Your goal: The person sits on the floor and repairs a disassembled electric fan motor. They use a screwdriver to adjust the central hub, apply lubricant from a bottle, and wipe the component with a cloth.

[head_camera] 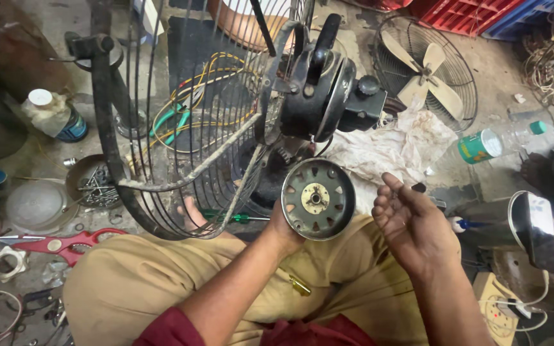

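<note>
- The person sits on the floor (482, 70) with knees apart, so the black fan motor (325, 96) and its wire guard (181, 128) stand between the legs, within reach of both hands.
- The left hand (281, 225) holds a round grey motor cover (318, 198) up just below the motor, its inner face turned towards the camera, probably so that the pale hub at its middle can be seen. The hand is mostly hidden behind the cover; its fingers seem closed on the rim from the back.
- The right hand (415, 224) hangs just beside the cover, apart from it, palm up and loosely open with the fingers half curled. A small dark bit shows near the fingertips, too small to identify; whether the hand grips it cannot be told.
- A stained white cloth (399, 144) lies spread under and behind the motor, likely to catch dirt and small parts.
- A bowl of screws and nails (94, 182) and red scissors (65, 243) lie near the left knee, and a second fan with pale blades (426, 70) lies well apart on the floor.
</note>
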Motion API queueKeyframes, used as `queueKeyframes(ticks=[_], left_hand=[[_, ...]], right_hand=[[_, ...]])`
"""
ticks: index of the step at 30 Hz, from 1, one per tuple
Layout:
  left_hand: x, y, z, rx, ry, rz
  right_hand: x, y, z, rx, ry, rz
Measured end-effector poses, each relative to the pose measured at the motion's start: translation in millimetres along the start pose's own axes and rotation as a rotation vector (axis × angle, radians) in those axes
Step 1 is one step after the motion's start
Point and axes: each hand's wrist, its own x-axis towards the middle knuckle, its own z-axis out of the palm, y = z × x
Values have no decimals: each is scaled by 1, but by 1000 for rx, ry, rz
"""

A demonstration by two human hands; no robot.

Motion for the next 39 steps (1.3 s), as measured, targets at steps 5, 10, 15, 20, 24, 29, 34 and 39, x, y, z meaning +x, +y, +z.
queueKeyframes(ticks=[5,10,15,20,24,29,34,39], left_hand=[[1,-4,-3,23,32,20],[3,-6,-7,-64,37,-29],[6,-7,-9,-70,34,-16],[6,-9,-9,-7,69,29],[4,-8,-3,60,92,65],[0,-6,5,149,37,92],[-2,-5,5,208,42,90],[-1,-11,-4,220,110,86]], right_hand=[[-12,-2,23,-100,121,-37],[-16,-4,30,-43,-7,-62],[-16,-5,32,-7,-81,-58],[-17,-3,37,-12,-179,-80],[-17,-6,44,-145,-99,-51],[-21,-5,53,-227,-2,22],[-26,-2,62,-195,-85,4],[-26,6,69,-432,-84,-106]])
